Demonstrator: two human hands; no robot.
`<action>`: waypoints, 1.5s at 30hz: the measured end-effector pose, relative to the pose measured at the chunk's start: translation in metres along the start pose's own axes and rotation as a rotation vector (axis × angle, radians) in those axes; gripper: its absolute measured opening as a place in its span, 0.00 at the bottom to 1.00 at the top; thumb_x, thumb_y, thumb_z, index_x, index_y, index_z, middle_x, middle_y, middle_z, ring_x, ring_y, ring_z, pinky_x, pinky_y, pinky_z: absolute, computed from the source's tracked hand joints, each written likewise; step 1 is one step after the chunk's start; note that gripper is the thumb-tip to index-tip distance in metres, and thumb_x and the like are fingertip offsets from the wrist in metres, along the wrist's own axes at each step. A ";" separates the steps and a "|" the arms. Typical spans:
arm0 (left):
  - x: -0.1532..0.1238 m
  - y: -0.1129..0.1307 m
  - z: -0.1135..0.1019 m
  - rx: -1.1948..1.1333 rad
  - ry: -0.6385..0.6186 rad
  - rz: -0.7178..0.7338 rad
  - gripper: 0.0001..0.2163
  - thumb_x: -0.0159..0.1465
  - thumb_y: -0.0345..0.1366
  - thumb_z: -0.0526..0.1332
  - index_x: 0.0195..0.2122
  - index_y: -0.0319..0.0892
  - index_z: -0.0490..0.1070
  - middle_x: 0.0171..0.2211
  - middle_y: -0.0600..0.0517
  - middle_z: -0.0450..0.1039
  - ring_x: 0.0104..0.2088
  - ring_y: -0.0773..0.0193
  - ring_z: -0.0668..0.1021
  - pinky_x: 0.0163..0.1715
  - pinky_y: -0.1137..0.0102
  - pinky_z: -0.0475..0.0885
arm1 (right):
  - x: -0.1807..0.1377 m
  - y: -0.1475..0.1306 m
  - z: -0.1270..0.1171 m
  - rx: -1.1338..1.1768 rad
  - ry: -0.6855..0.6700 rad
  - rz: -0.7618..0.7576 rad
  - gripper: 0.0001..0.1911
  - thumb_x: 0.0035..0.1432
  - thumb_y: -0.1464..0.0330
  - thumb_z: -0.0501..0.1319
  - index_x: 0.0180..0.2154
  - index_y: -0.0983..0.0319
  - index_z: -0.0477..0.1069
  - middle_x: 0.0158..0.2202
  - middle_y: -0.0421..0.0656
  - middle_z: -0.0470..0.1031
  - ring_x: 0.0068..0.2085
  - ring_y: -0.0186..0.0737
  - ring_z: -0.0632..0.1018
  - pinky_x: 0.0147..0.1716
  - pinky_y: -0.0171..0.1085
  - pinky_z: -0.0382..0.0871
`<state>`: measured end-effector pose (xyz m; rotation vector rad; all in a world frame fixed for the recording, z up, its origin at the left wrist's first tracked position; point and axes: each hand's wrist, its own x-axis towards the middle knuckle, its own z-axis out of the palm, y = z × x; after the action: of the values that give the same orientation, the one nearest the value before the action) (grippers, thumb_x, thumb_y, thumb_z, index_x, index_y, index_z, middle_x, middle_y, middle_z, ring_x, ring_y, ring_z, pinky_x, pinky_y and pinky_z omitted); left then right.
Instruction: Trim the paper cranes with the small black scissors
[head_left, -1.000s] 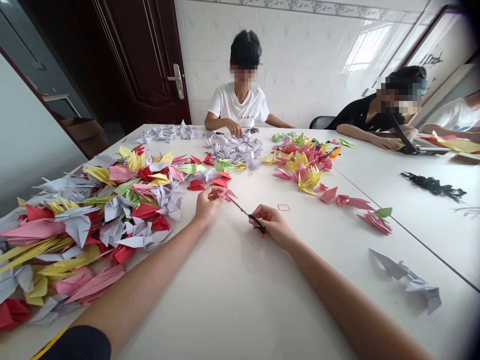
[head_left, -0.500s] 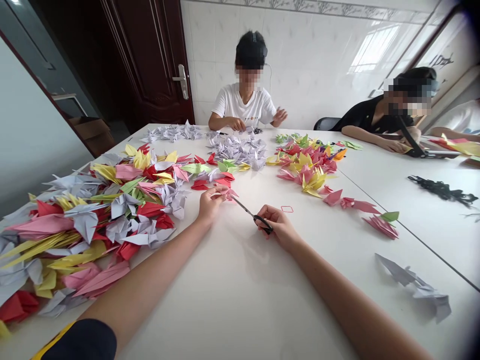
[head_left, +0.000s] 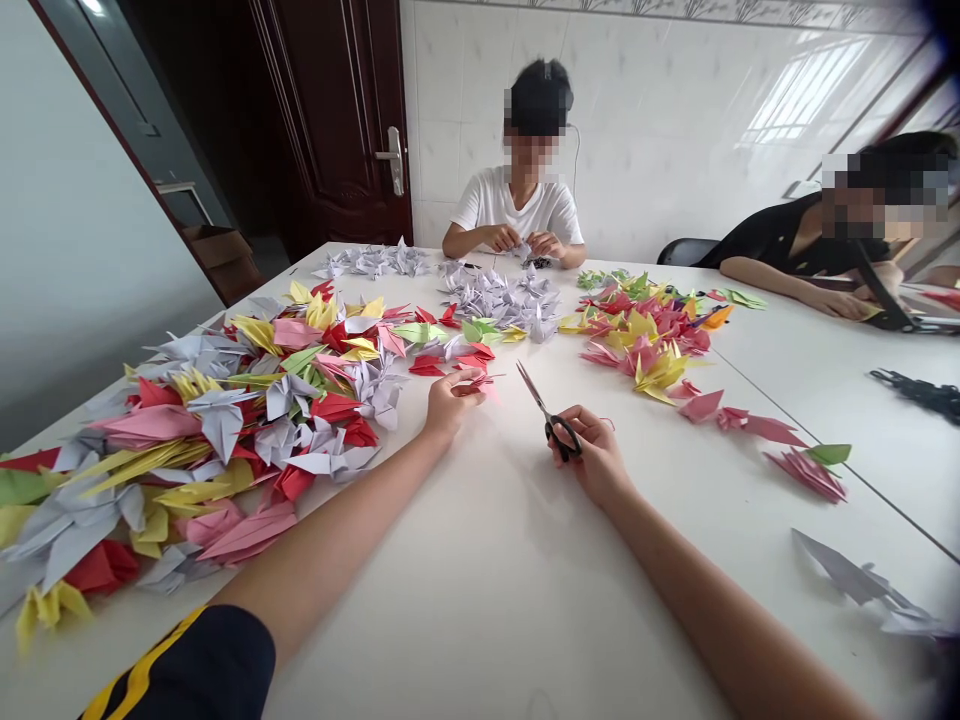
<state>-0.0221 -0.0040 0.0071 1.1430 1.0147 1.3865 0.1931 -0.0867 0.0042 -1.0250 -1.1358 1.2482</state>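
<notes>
Pinched in the fingers of my left hand (head_left: 453,404) is a small pink folded paper piece (head_left: 489,386), part of it hidden by the fingers. My right hand (head_left: 594,452) grips black-handled scissors (head_left: 541,405) by their loops, the blades slightly parted and pointing up and left, apart from the paper. A thin red outline shape (head_left: 607,423) shows partly behind my right hand. Just beyond my left hand lie red folded papers (head_left: 474,357). To its left spreads a big heap of folded papers (head_left: 247,410) in white, yellow, pink, red and green.
White folded papers (head_left: 499,295) lie mid-table, with a pink and yellow pile (head_left: 652,340) right of them. Pink pieces (head_left: 806,472) and a white folded paper (head_left: 862,580) rest at right, near a black bundle (head_left: 915,393). Two people (head_left: 517,205) (head_left: 787,240) sit across the table.
My right hand has drawn the scissors back to the right, away from the pink paper, and their blades have parted. The view has turned left. The person opposite has brought both hands together.
</notes>
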 end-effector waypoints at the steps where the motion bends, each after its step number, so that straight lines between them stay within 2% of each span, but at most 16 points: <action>1: 0.001 -0.001 0.000 -0.004 -0.006 0.002 0.21 0.43 0.31 0.73 0.42 0.39 0.80 0.41 0.45 0.81 0.38 0.59 0.80 0.41 0.65 0.75 | 0.000 0.000 0.001 -0.029 -0.003 0.003 0.18 0.50 0.56 0.72 0.31 0.59 0.67 0.25 0.37 0.73 0.18 0.30 0.70 0.17 0.32 0.57; 5: 0.002 -0.002 -0.001 -0.001 -0.014 0.018 0.19 0.43 0.36 0.76 0.38 0.39 0.80 0.39 0.46 0.81 0.38 0.60 0.80 0.43 0.66 0.75 | -0.002 0.000 0.008 -0.164 -0.037 0.010 0.18 0.50 0.56 0.72 0.35 0.59 0.69 0.26 0.36 0.72 0.20 0.31 0.72 0.18 0.32 0.59; 10: 0.000 -0.002 0.000 -0.003 -0.024 0.051 0.14 0.48 0.42 0.74 0.32 0.38 0.79 0.35 0.48 0.79 0.34 0.63 0.79 0.41 0.64 0.78 | 0.001 0.001 0.012 -0.235 0.008 0.003 0.19 0.52 0.53 0.69 0.36 0.59 0.69 0.25 0.35 0.71 0.18 0.31 0.71 0.17 0.32 0.58; 13: -0.002 -0.001 0.001 -0.009 -0.061 0.050 0.13 0.50 0.41 0.73 0.30 0.37 0.77 0.31 0.48 0.78 0.33 0.62 0.80 0.41 0.64 0.79 | 0.005 0.001 0.012 -0.247 0.018 -0.014 0.20 0.53 0.52 0.68 0.36 0.58 0.68 0.24 0.35 0.70 0.18 0.31 0.70 0.17 0.32 0.57; 18: -0.002 0.001 0.001 0.014 -0.078 0.019 0.12 0.55 0.40 0.71 0.32 0.38 0.73 0.29 0.49 0.76 0.29 0.61 0.82 0.33 0.67 0.79 | 0.016 0.002 0.014 -0.261 0.060 -0.033 0.20 0.52 0.51 0.68 0.35 0.58 0.68 0.24 0.35 0.71 0.18 0.31 0.70 0.17 0.32 0.58; 22: 0.000 0.001 0.001 0.044 -0.082 0.009 0.09 0.58 0.37 0.67 0.34 0.38 0.72 0.28 0.49 0.76 0.29 0.62 0.82 0.33 0.68 0.79 | 0.019 0.001 0.013 -0.226 0.031 -0.029 0.19 0.52 0.52 0.69 0.35 0.58 0.68 0.24 0.35 0.70 0.18 0.31 0.70 0.17 0.32 0.58; 25: 0.002 0.000 0.002 0.055 -0.074 0.024 0.07 0.58 0.35 0.64 0.37 0.39 0.75 0.31 0.50 0.77 0.30 0.63 0.81 0.35 0.67 0.79 | 0.017 0.000 0.011 -0.217 0.003 -0.020 0.18 0.52 0.53 0.69 0.36 0.58 0.69 0.23 0.35 0.70 0.18 0.32 0.70 0.18 0.33 0.57; 29: 0.002 0.000 0.002 0.074 -0.092 0.025 0.12 0.54 0.27 0.59 0.37 0.39 0.78 0.39 0.47 0.79 0.39 0.61 0.81 0.43 0.64 0.79 | 0.015 0.000 0.010 -0.221 -0.054 -0.015 0.16 0.53 0.56 0.69 0.36 0.58 0.70 0.24 0.34 0.70 0.18 0.32 0.71 0.18 0.33 0.57; 32: 0.000 0.001 0.002 0.147 -0.102 0.049 0.14 0.50 0.26 0.63 0.38 0.39 0.79 0.42 0.46 0.80 0.41 0.59 0.81 0.46 0.62 0.78 | 0.014 -0.002 0.010 -0.211 -0.066 -0.007 0.16 0.53 0.56 0.69 0.36 0.58 0.70 0.24 0.34 0.69 0.18 0.31 0.71 0.19 0.33 0.57; 36: 0.000 0.001 0.001 0.197 -0.064 0.090 0.13 0.49 0.34 0.71 0.37 0.39 0.77 0.39 0.46 0.79 0.37 0.59 0.81 0.42 0.63 0.78 | 0.013 -0.007 0.012 -0.181 -0.022 0.001 0.18 0.50 0.55 0.70 0.35 0.58 0.70 0.24 0.34 0.69 0.20 0.32 0.71 0.18 0.32 0.57; 40: 0.001 0.000 0.000 0.042 -0.003 0.042 0.17 0.53 0.46 0.72 0.34 0.38 0.73 0.32 0.49 0.76 0.30 0.61 0.82 0.35 0.64 0.80 | 0.012 -0.008 0.012 -0.146 -0.027 -0.010 0.18 0.49 0.55 0.70 0.36 0.58 0.71 0.24 0.35 0.69 0.20 0.32 0.70 0.18 0.33 0.59; 45: 0.004 0.001 -0.001 -0.139 0.110 -0.024 0.19 0.52 0.45 0.72 0.36 0.40 0.67 0.30 0.51 0.76 0.29 0.62 0.82 0.33 0.68 0.79 | 0.013 -0.002 0.007 -0.118 -0.129 -0.038 0.16 0.51 0.57 0.70 0.38 0.58 0.73 0.25 0.35 0.70 0.20 0.31 0.68 0.20 0.33 0.61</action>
<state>-0.0235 0.0001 0.0083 0.9581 0.9901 1.4899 0.1860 -0.0740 0.0084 -1.0173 -1.3360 1.2431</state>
